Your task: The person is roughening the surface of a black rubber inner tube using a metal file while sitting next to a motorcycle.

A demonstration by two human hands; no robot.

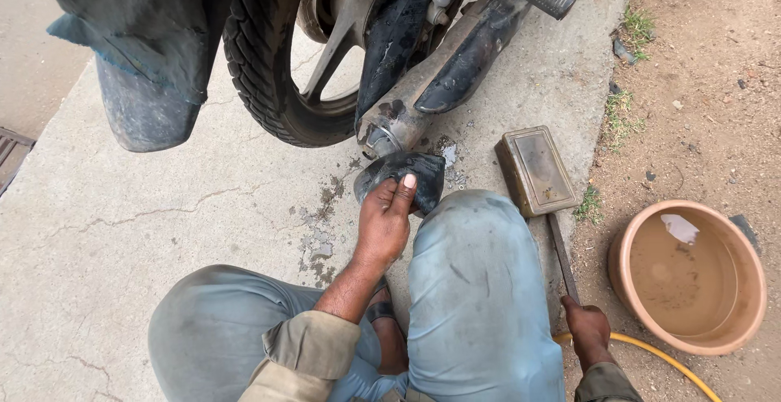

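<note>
I squat behind a motorcycle's rear wheel (264,85). My left hand (382,227) reaches forward between my knees and pinches a piece of black rubber (429,181), thumb on top, just below the end of the exhaust pipe (399,121). At the lower right, my right hand (587,329) is closed around the near end of a long flat metal bar (561,255). The bar's far end reaches a rectangular metal tin (537,170) lying on the concrete.
A round clay-coloured basin (687,276) of muddy water stands on the dirt at the right. A yellow hose (659,353) runs under it. A black mudguard (146,85) hangs at the upper left. Wet stains mark the cracked concrete (321,223).
</note>
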